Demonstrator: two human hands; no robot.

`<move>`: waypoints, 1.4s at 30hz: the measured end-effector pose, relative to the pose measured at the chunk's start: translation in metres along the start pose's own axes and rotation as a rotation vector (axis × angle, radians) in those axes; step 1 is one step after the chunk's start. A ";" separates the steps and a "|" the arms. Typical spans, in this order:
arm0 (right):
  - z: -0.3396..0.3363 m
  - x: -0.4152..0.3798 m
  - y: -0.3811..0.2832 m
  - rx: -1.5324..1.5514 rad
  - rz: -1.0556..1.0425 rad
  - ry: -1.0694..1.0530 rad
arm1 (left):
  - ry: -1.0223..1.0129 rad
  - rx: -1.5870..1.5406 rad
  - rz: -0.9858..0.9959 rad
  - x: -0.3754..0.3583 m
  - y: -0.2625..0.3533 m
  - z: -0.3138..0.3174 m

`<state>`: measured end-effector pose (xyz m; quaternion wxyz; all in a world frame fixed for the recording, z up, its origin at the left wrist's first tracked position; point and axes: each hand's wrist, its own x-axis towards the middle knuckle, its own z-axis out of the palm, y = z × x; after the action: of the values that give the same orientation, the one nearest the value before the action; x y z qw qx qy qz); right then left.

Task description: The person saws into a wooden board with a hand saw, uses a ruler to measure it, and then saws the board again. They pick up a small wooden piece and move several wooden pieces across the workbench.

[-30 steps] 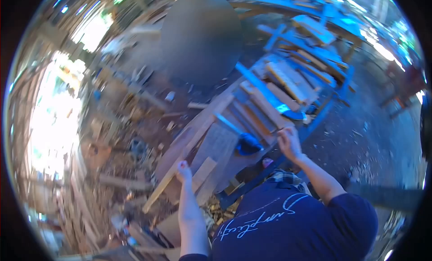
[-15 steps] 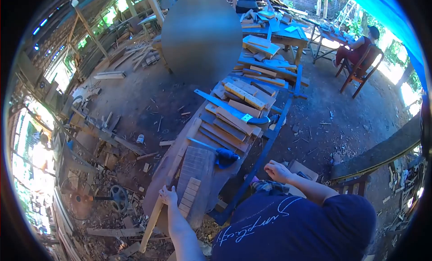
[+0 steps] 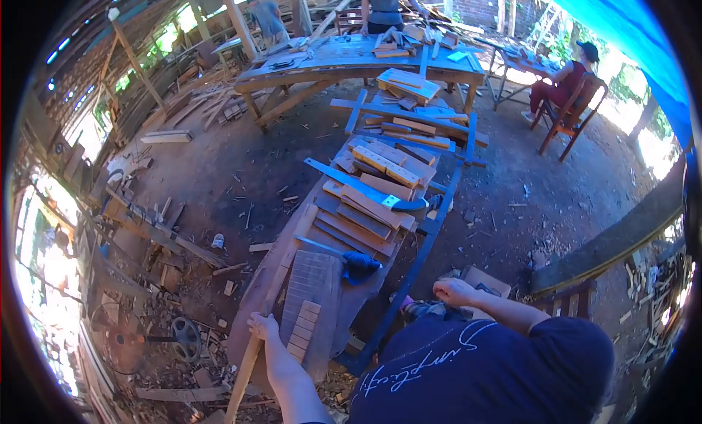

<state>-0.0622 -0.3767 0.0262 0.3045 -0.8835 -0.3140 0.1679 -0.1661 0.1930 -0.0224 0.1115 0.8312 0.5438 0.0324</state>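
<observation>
My left hand point(image 3: 263, 326) is closed around a long wooden strip point(image 3: 243, 376) at the left edge of the low workbench point(image 3: 344, 307). Beside it lie a grooved dark board point(image 3: 311, 278) and a short light piece marked with cross lines point(image 3: 303, 329). My right hand point(image 3: 455, 291) is curled in front of my body, and whatever is in its fingers cannot be made out. Across the bench rests a handsaw point(image 3: 351, 181) with a dark handle. Nearer me is a second tool with a thin blade and dark handle point(image 3: 360, 266).
Stacked boards point(image 3: 373, 212) cover the bench's far half. Beyond stands a large table point(image 3: 314, 62) with wood pieces. One person point(image 3: 384, 7) is behind it; another sits on a chair point(image 3: 574, 117) at the right. Scraps and a handwheel point(image 3: 185, 339) lie on the left floor.
The view has shifted slightly, and a round blurred patch no longer hides the far table. My right hand has moved a little and curled more. My left hand remains on the strip.
</observation>
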 end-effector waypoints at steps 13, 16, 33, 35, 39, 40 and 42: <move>-0.007 0.066 -0.005 0.045 -0.085 -0.026 | 0.043 -0.189 0.090 0.008 -0.023 0.006; -0.002 0.106 -0.025 0.078 -0.164 -0.113 | 0.150 -0.175 0.282 -0.014 -0.015 -0.002; 0.031 0.198 -0.113 0.267 -0.526 -0.525 | -0.270 -0.666 0.610 -0.223 0.107 -0.032; 0.034 0.193 -0.103 0.339 -0.532 -0.497 | -0.235 -0.710 0.566 -0.232 0.117 -0.041; 0.028 0.188 -0.098 0.482 -0.302 -0.518 | -0.165 -0.648 0.716 -0.232 0.136 -0.045; 0.024 0.188 -0.098 0.531 -0.189 -0.566 | -0.127 -0.616 0.758 -0.230 0.139 -0.043; 0.021 0.191 -0.098 0.532 -0.186 -0.549 | -0.094 -0.591 0.814 -0.225 0.147 -0.041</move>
<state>0.0257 -0.1819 0.0528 0.4414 -0.6637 -0.4081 0.4451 -0.1333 -0.0625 0.0646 0.3447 0.9093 0.1378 0.1881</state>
